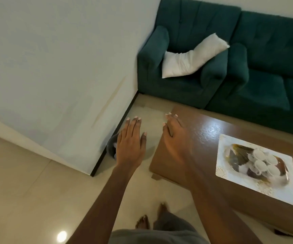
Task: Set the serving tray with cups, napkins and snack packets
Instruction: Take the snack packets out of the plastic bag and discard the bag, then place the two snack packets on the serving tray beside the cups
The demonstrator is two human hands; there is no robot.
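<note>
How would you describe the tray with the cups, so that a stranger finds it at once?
Start at the brown wooden coffee table before the green sofa. On it lies a white rectangular mat, and on the mat sits a dark oval tray. It alone carries small white cups.

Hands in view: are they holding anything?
No, both are empty. The left hand and right hand show straight, spread fingers with nothing in them.

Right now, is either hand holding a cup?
No, the left hand and right hand are open and empty; the cups sit on the tray.
</note>
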